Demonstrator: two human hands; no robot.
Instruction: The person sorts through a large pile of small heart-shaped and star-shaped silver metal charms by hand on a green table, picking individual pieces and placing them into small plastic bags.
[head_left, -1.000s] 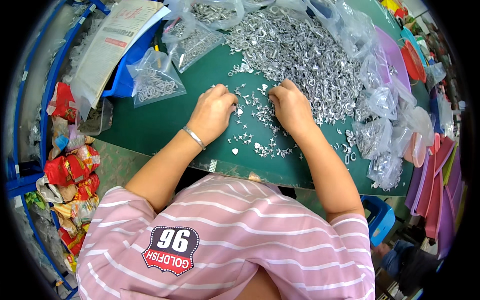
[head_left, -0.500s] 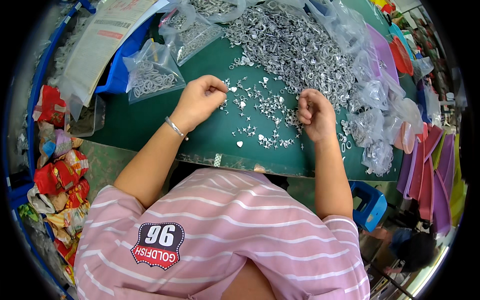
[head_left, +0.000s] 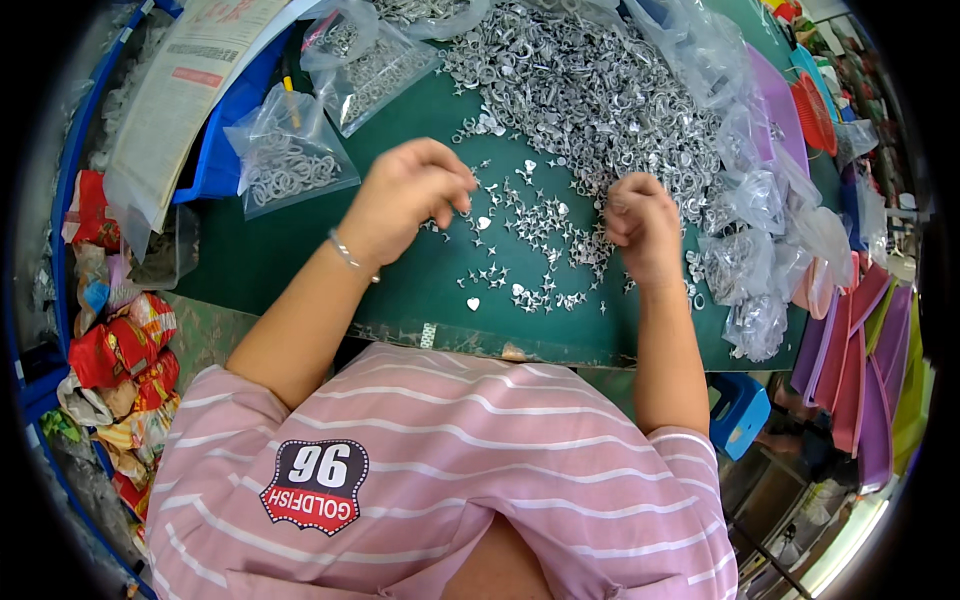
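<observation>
Small silvery star-shaped charms [head_left: 545, 225] lie scattered over the green tabletop, with a few heart-shaped pieces [head_left: 473, 304] among them. My left hand [head_left: 405, 200], a bracelet on its wrist, hovers at the left edge of this scatter. Its fingers are curled in, and whatever they may pinch is hidden. On the other side my right hand [head_left: 645, 225] is bent over the charms where they meet the big heap [head_left: 590, 100] of mixed silvery metal pieces. The fingers there are closed and slightly blurred; I cannot make out anything between them.
Clear bags of metal rings [head_left: 295, 170] lie at the left beside a blue bin [head_left: 215, 150] with papers on it. Crumpled plastic bags [head_left: 745, 240] edge the heap on the right. A blue stool [head_left: 738, 412] stands below the table's right side.
My left hand has shifted slightly and its fingers have turned downward. My right hand has moved a little right, its fingers curling further. The person at the lower right is no longer visible.
</observation>
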